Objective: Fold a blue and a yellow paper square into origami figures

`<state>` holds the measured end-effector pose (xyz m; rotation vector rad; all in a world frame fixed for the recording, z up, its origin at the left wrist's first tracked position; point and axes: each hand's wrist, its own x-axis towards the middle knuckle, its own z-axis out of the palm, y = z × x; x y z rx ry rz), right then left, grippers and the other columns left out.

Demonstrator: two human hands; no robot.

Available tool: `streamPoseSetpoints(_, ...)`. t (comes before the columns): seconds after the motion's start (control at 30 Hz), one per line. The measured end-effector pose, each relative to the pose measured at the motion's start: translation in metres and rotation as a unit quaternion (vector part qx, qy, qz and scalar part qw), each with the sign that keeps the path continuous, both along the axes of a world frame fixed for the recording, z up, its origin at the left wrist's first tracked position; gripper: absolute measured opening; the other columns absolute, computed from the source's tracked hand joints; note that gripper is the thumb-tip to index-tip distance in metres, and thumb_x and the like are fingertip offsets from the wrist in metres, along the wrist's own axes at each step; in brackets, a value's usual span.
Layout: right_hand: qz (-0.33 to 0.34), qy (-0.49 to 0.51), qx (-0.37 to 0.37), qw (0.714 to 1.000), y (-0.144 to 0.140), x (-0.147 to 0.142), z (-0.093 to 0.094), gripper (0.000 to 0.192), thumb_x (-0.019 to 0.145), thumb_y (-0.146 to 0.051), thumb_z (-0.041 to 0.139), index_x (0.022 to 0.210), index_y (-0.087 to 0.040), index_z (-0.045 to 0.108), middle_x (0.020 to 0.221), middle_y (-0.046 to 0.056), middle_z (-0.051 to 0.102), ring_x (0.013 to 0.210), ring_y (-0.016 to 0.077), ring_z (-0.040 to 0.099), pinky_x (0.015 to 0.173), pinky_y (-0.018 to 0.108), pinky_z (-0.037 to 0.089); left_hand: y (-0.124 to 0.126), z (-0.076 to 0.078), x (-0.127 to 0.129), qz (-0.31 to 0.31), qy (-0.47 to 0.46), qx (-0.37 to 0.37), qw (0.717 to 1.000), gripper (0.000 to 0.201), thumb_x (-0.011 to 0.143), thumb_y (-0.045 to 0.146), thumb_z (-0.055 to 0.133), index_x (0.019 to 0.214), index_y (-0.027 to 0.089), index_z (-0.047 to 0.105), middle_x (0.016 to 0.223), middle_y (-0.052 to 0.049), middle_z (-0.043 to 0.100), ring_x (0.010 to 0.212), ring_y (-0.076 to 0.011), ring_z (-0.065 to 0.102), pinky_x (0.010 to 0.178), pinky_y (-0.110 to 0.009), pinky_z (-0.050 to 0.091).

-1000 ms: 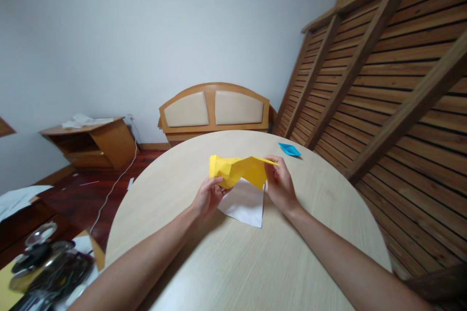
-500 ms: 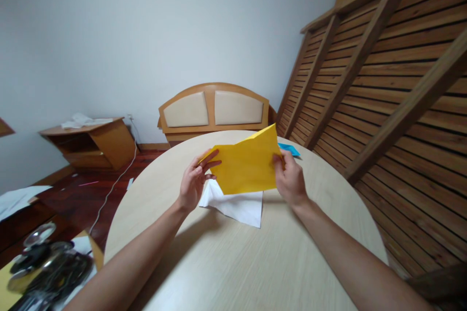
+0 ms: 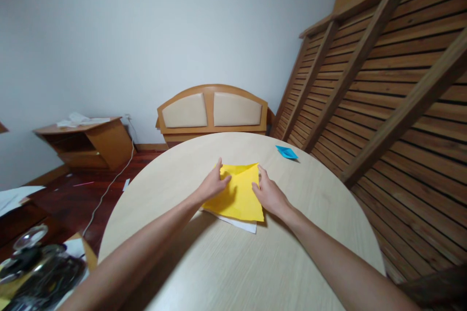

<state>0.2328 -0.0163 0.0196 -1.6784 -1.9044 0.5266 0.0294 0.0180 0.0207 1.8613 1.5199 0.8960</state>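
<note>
I am looking down at a round wooden table (image 3: 233, 262), where a yellow paper sheet (image 3: 239, 194) is lying flat on top of a white sheet (image 3: 243, 225) near the middle. The left hand (image 3: 212, 185) is pressing its spread fingers on the sheet's left edge — the right hand (image 3: 268, 194) is doing the same on the right edge, neither gripping anything. Holding both edges steady while smoothing outward should be keeping the crease crisp, I judge. A small blue paper boat (image 3: 286, 152) is sitting apart — toward the far right rim.
</note>
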Motion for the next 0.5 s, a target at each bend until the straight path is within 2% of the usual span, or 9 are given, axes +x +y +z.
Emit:
streamPoseSetpoints(0.1,0.028,-0.054,-0.03,0.998,-0.004,0.0,0.0,0.069,0.092,-0.026,0.051,0.153,-0.01,0.021,0.111,0.016,0.071,0.097,0.0252,0.069,0.075,0.029,0.046,-0.015,-0.018,0.007,-0.072,0.187,0.035,0.979,0.072,0.094,0.046,0.051,0.154,0.013,0.03,0.158,-0.019,0.03,0.145,-0.0327,0.03,0.119,-0.048,0.025)
streamPoseSetpoints(0.2,0.04,-0.12,-0.055,0.99,-0.002,0.008,0.003,0.062,0.09,-0.041,0.057,0.144,-0.015,0.042,0.113,0.016,0.071,0.1,0.0283,0.068,0.076,0.032,0.047,-0.027,-0.024,0.011,-0.1,0.308,0.051,0.945,0.066,0.093,0.062,0.044,0.151,0.031,0.038,0.161,-0.012,0.026,0.147,-0.0428,0.019,0.115,-0.066,0.015)
streamPoseSetpoints(0.27,0.021,-0.161,-0.033,0.986,0.008,0.021,0.005,0.049,0.089,-0.047,0.057,0.129,-0.019,0.058,0.112,0.015,0.071,0.101,0.0295,0.068,0.08,0.034,0.048,-0.03,-0.025,0.011,-0.112,0.331,0.044,0.936,0.066,0.092,0.067,0.04,0.15,0.036,0.038,0.162,-0.011,0.023,0.147,-0.0456,0.015,0.112,-0.071,0.01)
streamPoseSetpoints(0.37,-0.054,-0.185,0.041,0.98,0.036,0.048,0.007,0.038,0.09,-0.04,0.056,0.119,-0.018,0.065,0.107,0.018,0.071,0.098,0.0309,0.067,0.082,0.04,0.049,-0.028,-0.025,0.011,-0.122,0.321,0.041,0.938,0.069,0.091,0.068,0.04,0.151,0.036,0.036,0.162,-0.014,0.021,0.147,-0.0483,0.013,0.109,-0.074,0.007)
streamPoseSetpoints(0.43,-0.1,-0.207,0.09,0.969,0.06,0.069,0.005,0.034,0.089,-0.033,0.058,0.117,-0.015,0.068,0.115,0.022,0.067,0.106,0.0345,0.062,0.084,0.046,0.05,-0.027,-0.026,0.01,-0.125,0.302,0.048,0.944,0.07,0.09,0.068,0.042,0.151,0.034,0.038,0.161,-0.015,0.022,0.146,-0.0497,0.012,0.109,-0.075,0.006)
streamPoseSetpoints(0.5,-0.142,-0.239,0.104,0.955,0.082,0.091,0.001,0.037,0.089,-0.03,0.057,0.12,-0.014,0.068,0.13,0.024,0.058,0.116,0.0395,0.055,0.086,0.051,0.048,-0.027,-0.027,0.009,-0.125,0.281,0.055,0.95,0.07,0.089,0.067,0.045,0.149,0.033,0.041,0.161,-0.015,0.024,0.146,-0.0499,0.013,0.109,-0.074,0.005)
